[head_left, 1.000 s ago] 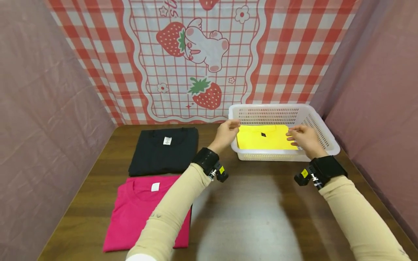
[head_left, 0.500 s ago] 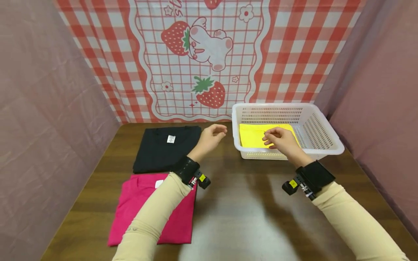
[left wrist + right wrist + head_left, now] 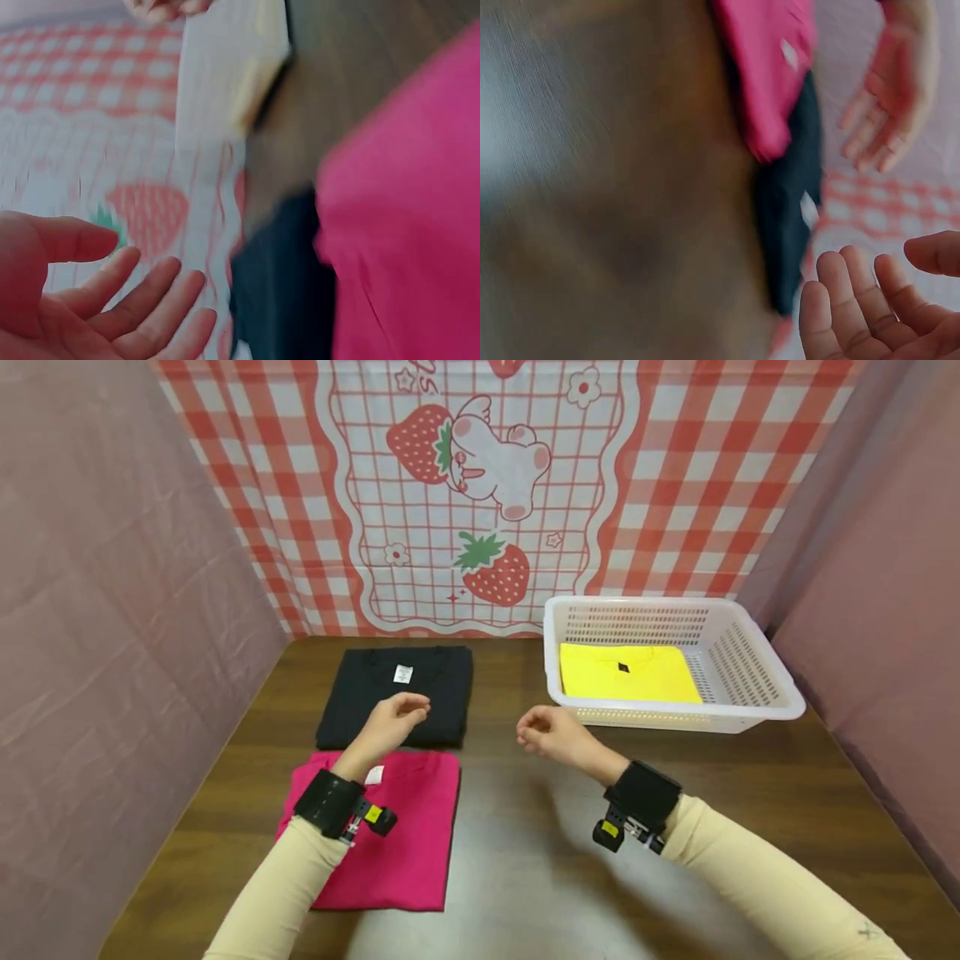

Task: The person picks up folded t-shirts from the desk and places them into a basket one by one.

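My left hand [image 3: 388, 724] hovers over the near part of the folded black T-shirt [image 3: 442, 693], its fingers loosely bent around nothing. Below it lies a folded pink T-shirt [image 3: 408, 835] with a white neck label, partly covered by my left wrist. My right hand [image 3: 562, 737] hangs above the table between the shirts and the basket, its fingers relaxed and holding nothing. In the left wrist view the left hand [image 3: 142, 300] shows bare, spread fingers. The right hand [image 3: 877, 307] looks just as bare in the right wrist view.
A white perforated basket [image 3: 750, 717] stands at the back right with a folded yellow T-shirt [image 3: 630, 681] in its left part. The brown wooden table [image 3: 510, 868] stretches in front. A checked strawberry cloth [image 3: 675, 485] hangs behind, and pinkish curtains [image 3: 112, 568] flank both sides.
Both hands have left the basket and yellow T-shirt and swung left and toward me. The left has reached the black T-shirt. The yellow T-shirt stays in the basket.
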A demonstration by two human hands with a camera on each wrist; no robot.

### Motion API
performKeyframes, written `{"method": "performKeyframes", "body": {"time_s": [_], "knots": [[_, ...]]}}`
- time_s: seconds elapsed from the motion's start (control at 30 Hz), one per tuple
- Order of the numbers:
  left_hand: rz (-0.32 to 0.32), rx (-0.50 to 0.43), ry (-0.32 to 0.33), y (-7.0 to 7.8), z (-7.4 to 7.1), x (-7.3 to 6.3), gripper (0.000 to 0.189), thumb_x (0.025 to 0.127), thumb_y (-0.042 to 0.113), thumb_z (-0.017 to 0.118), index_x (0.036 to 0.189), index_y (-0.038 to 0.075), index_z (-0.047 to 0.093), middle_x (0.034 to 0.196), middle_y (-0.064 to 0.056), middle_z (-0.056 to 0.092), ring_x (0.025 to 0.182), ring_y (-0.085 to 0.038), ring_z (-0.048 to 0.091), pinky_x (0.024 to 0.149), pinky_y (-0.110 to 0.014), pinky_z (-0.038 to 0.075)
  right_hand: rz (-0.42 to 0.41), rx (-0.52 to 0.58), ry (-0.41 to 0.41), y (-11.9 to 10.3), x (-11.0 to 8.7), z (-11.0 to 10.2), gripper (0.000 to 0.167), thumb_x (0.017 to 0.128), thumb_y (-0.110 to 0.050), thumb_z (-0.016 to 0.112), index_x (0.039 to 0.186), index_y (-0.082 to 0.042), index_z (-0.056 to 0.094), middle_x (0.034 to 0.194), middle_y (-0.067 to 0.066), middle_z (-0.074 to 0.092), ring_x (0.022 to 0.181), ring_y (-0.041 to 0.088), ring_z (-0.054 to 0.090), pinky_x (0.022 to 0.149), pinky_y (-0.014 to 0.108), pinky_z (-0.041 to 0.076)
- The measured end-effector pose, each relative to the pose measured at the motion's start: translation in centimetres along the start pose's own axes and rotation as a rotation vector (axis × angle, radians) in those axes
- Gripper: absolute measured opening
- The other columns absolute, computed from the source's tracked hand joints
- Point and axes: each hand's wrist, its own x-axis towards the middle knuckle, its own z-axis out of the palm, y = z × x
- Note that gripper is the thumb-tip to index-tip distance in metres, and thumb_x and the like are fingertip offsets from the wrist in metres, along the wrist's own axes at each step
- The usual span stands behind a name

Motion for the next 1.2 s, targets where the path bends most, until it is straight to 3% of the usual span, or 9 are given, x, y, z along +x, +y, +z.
{"method": "performKeyframes", "body": {"time_s": [0.17,0.27,0.37,0.5,0.63,0.77,0.9,1.07,1.2], "knots": [[-0.071,0.218,0.128,-3.7,-3.2,-2.6,0.034,0.095,0.012,0.052,0.123,-0.006,0.057,0.121,-0.026,0.064,0.112,-0.038,0.063,0.097,-0.047,0.050,0.032,-0.069,-0.093,-0.6,0.3,5.4,0.012,0.087,-0.007,0.060,0.094,0.002,0.065,0.083,0.016,0.070,0.068,0.012,0.062,0.060,0.019,0.046],[-0.131,0.345,0.185,-5.3,-5.1,-4.0,0.034,0.093,0.013,0.053,0.121,-0.007,0.058,0.117,-0.027,0.065,0.109,-0.040,0.063,0.096,-0.049,0.048,0.144,0.008,-0.132,-1.5,0.5,8.0,0.020,0.087,-0.009,0.062,0.103,0.003,0.062,0.085,0.009,0.065,0.067,0.009,0.055,0.059,0.018,0.045],[-0.230,0.402,0.184,-6.8,-6.9,-5.3,0.039,0.093,0.017,0.052,0.122,-0.009,0.056,0.119,-0.029,0.063,0.111,-0.044,0.059,0.095,-0.051,0.046,0.262,0.137,-0.144,-2.3,0.9,9.8,0.033,0.087,-0.010,0.062,0.115,0.005,0.055,0.080,0.004,0.055,0.065,0.010,0.048,0.059,0.021,0.045],[-0.386,0.376,0.153,-8.6,-8.5,-6.6,0.048,0.095,0.021,0.048,0.128,-0.013,0.049,0.129,-0.034,0.054,0.117,-0.049,0.052,0.097,-0.052,0.045,0.404,0.328,-0.125,-3.0,1.5,11.3,0.048,0.087,-0.010,0.059,0.127,0.011,0.044,0.100,0.015,0.057,0.086,0.024,0.060,0.075,0.033,0.057],[-0.458,0.319,0.178,-9.9,-9.0,-7.3,0.050,0.095,0.023,0.046,0.128,-0.015,0.049,0.133,-0.036,0.050,0.120,-0.050,0.049,0.098,-0.051,0.046,0.525,0.506,-0.066,-3.4,2.1,12.1,0.054,0.085,-0.009,0.055,0.132,0.013,0.039,0.138,0.027,0.047,0.120,0.040,0.054,0.093,0.045,0.055],[-0.478,0.255,0.194,-10.2,-8.7,-7.4,0.047,0.095,0.023,0.048,0.120,-0.016,0.056,0.126,-0.036,0.054,0.110,-0.045,0.054,0.084,-0.040,0.049,0.603,0.594,-0.017,-4.0,2.4,12.6,0.060,0.082,-0.009,0.055,0.136,0.009,0.036,0.141,0.026,0.044,0.124,0.041,0.049,0.096,0.047,0.052],[-0.506,0.260,0.212,-9.9,-8.4,-7.1,0.045,0.094,0.025,0.052,0.110,-0.015,0.062,0.116,-0.036,0.058,0.095,-0.037,0.055,0.072,-0.032,0.046,0.638,0.648,-0.023,-4.7,2.8,13.0,0.067,0.081,-0.007,0.054,0.142,0.007,0.029,0.149,0.029,0.035,0.135,0.047,0.039,0.105,0.055,0.043],[-0.536,0.214,0.182,-9.8,-8.2,-6.8,0.054,0.094,0.030,0.052,0.112,-0.021,0.055,0.111,-0.035,0.055,0.091,-0.035,0.055,0.077,-0.038,0.051,0.659,0.686,-0.023,-4.8,3.1,13.4,0.066,0.081,-0.005,0.053,0.141,0.006,0.029,0.151,0.027,0.033,0.134,0.045,0.041,0.108,0.058,0.040],[-0.540,0.175,0.157,-9.6,-8.2,-6.7,0.058,0.094,0.032,0.052,0.114,-0.022,0.052,0.107,-0.032,0.055,0.086,-0.031,0.056,0.072,-0.035,0.051,0.673,0.700,-0.021,-4.6,3.2,13.5,0.059,0.082,-0.003,0.053,0.137,0.005,0.033,0.143,0.024,0.042,0.120,0.036,0.052,0.103,0.052,0.045]]}}
